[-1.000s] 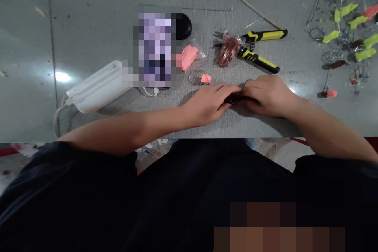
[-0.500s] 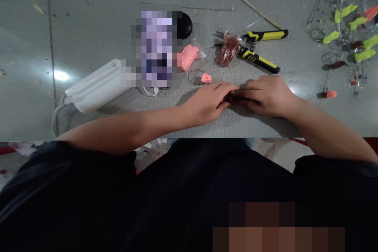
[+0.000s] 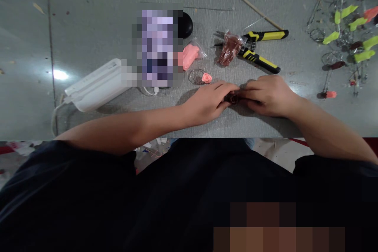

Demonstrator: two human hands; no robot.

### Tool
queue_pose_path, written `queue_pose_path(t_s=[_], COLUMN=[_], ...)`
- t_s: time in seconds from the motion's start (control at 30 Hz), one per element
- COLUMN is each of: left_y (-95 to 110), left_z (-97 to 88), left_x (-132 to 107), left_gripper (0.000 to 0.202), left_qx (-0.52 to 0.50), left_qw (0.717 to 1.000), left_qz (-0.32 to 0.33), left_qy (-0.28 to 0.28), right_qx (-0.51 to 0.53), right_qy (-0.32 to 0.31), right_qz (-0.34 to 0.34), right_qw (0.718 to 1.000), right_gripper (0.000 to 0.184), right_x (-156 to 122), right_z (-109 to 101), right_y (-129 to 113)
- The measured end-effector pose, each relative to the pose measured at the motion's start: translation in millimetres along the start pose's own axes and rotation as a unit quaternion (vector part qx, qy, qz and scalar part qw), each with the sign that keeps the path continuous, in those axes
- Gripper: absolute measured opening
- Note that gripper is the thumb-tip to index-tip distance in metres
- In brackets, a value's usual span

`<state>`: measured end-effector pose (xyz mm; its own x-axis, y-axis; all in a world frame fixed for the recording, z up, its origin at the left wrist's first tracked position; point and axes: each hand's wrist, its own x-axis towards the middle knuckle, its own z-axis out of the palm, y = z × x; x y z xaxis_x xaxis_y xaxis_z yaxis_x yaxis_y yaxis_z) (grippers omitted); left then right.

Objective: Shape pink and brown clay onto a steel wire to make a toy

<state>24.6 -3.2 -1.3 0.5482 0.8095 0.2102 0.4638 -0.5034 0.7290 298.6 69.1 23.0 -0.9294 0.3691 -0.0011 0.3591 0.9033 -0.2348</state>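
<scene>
So the left hand (image 3: 208,102) has a small brown piece (image 3: 234,99) pinched between thumb and fingers, and the right hand (image 3: 267,96) grips its other side, probably to steady something that fiddly. It's just above the table (image 3: 165,126), near the front edge. Looks dark, shiny and kinda loopy, though fingers hide most of it.

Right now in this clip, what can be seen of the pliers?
The pliers lie on the grey table, just beyond the right hand, which is not touching them. Their rubbery-looking yellow-and-black handles are spread, with a coiled spring between; the dark, metal-looking jaws stand open, pointing left. A clear packet of brown material lies across the jaws, partly hiding them.
</scene>
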Motion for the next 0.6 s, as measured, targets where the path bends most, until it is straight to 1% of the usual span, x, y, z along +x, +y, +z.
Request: queue_pose_path(t_s=[0.1, 0.17, 0.27, 0.4, 0.6], left_y=[-0.7, -1.2, -1.0, 0.0, -0.4], left_z=[1.1, 1.4, 0.5, -0.4, 0.3], left_x=[0.2, 0.1, 0.0, 0.1, 0.0], left_gripper=[0.038, 0.039, 0.036, 0.035, 0.037], left_qx=[-0.002, -0.003, -0.003, -0.004, 0.0], left_qw=[1.0, 1.0, 1.0, 1.0, 1.0], left_qz=[0.0, 0.004, 0.005, 0.001, -0.004], left_qy=[0.003, 0.005, 0.003, 0.001, -0.003], right_qx=[0.007, 0.021, 0.041, 0.062, 0.137], right_qy=[0.003, -0.006, -0.022, -0.024, -0.043], right_qz=[-0.015, -0.013, 0.008, 0.019, 0.058], right_qw=[1.0, 1.0, 0.999, 0.998, 0.988], right_gripper=[0.039, 0.037, 0.035, 0.037, 0.033], right_x=[0.2, 0.5, 0.8, 2.1, 5.4], right_z=[0.4, -0.4, -2.3, -3.8, -7.9], right_y=[-0.1, -0.1, 0.3, 0.2, -3.3])
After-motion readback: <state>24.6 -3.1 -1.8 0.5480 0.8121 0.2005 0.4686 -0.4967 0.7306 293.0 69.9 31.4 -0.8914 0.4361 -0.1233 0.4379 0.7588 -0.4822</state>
